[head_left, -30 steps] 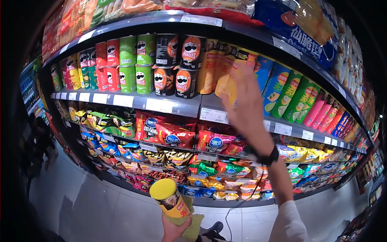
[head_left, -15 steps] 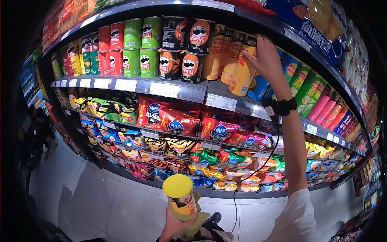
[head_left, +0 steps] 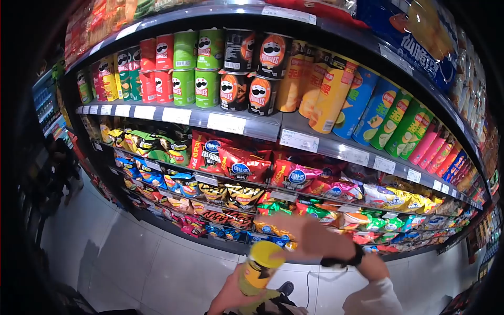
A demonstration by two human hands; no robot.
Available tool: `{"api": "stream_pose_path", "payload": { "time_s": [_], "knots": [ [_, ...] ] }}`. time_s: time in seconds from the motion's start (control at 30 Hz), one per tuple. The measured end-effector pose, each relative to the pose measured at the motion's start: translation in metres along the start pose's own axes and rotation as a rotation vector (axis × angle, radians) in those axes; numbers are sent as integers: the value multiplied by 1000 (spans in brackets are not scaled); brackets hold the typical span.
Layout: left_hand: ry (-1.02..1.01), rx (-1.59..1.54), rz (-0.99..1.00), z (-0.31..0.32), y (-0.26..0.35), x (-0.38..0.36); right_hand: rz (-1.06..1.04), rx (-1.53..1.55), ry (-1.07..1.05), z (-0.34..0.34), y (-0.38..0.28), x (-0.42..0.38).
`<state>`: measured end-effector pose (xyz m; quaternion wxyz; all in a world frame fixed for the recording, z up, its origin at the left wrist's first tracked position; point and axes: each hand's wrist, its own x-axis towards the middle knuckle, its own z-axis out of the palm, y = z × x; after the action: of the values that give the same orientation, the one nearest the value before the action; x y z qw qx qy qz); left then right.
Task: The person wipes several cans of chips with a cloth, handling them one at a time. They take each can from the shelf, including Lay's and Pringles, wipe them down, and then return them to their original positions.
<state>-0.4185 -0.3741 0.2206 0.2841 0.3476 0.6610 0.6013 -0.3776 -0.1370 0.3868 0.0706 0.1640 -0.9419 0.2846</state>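
Note:
A yellow-lidded chip canister (head_left: 261, 269) stands tilted low in front of me, my left hand (head_left: 231, 294) wrapped round its lower part. Above and to the right of its lid is my right hand (head_left: 307, 233), smeared by motion, with the fingers pointing left. A black band (head_left: 344, 258) circles my right wrist. On the upper shelf, an orange-yellow chip canister (head_left: 331, 97) stands at the front of its row, out of both hands. Blue chip canisters (head_left: 356, 100) stand just right of it.
Stacked short Pringles cans (head_left: 210, 86) fill the shelf's left part; green canisters (head_left: 415, 128) stand at right. Price tags line the shelf edge (head_left: 252, 128). Below hang rows of chip bags (head_left: 244, 165). A thin black cable (head_left: 308, 286) lies over the tiled floor (head_left: 173, 273).
My right hand has let go of the orange-yellow canister on the shelf and come down near the held canister. The held canister now sits further right and lower in view.

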Motion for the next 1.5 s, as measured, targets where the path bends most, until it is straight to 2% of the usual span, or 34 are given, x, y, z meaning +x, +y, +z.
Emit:
{"api": "stream_pose_path", "payload": {
  "time_s": [0.03,0.07,0.13,0.23,0.27,0.33,0.4,0.47,0.57,0.6,0.63,0.67,0.7,0.73,0.77,0.8,0.87,0.9,0.93,1.0,1.03,1.2,1.27,1.4,1.47,1.5],
  "knots": [
    [-89,78,-105,-4,13,1,125,-1,-195,25,-6,-11],
    [-186,164,-203,-8,26,3,-15,32,-57,62,10,-27],
    [-334,234,-106,-11,9,3,1,10,-5,89,2,-47],
    [-372,240,-104,-15,5,0,245,108,48,102,-19,-70],
    [-390,226,-112,-16,3,1,244,104,57,110,-19,-78],
    [-431,192,-120,-14,0,3,359,242,325,124,-17,-91],
    [-478,149,-126,-11,-1,6,391,226,375,117,-10,-108],
    [-519,105,-134,-8,-2,9,513,139,563,105,-6,-126],
    [-552,-24,-138,-3,-10,12,446,47,726,106,-4,-144],
    [-507,-133,-99,3,-17,10,454,15,842,115,-6,-145],
    [-361,-403,22,13,-35,6,540,27,886,130,-4,-150],
    [-370,-390,36,16,-46,4,625,44,931,149,2,-158],
    [-254,-252,-24,18,-54,1,775,281,907,168,8,-168],
    [-133,-118,-87,20,-58,-1,770,284,915,165,-3,-168],
    [-153,204,73,23,-61,1,787,378,937,159,-22,-164],
    [-146,204,67,32,-54,-4,806,475,949,158,-36,-162],
    [-195,914,595,64,-31,-17,595,70,829,174,-50,-162],
    [-357,555,322,78,8,-17,615,131,726,180,-57,-166],
    [-355,556,307,87,15,-21,617,144,718,184,-59,-174],
    [-367,465,302,97,26,-24,619,130,875,185,-58,-183],
    [-401,417,268,101,30,-28,575,92,886,184,-59,-191],
    [-719,105,-47,92,38,-39,631,218,898,160,-66,-239],
    [-773,13,-146,92,41,-52,638,209,866,156,-68,-254],
    [-736,-38,-181,98,40,-72,715,353,754,155,-78,-259],
    [-680,-9,-138,96,30,-78,598,550,877,164,-77,-254],
    [-653,8,-121,93,22,-83,625,756,862,177,-75,-252]
  ]
}}
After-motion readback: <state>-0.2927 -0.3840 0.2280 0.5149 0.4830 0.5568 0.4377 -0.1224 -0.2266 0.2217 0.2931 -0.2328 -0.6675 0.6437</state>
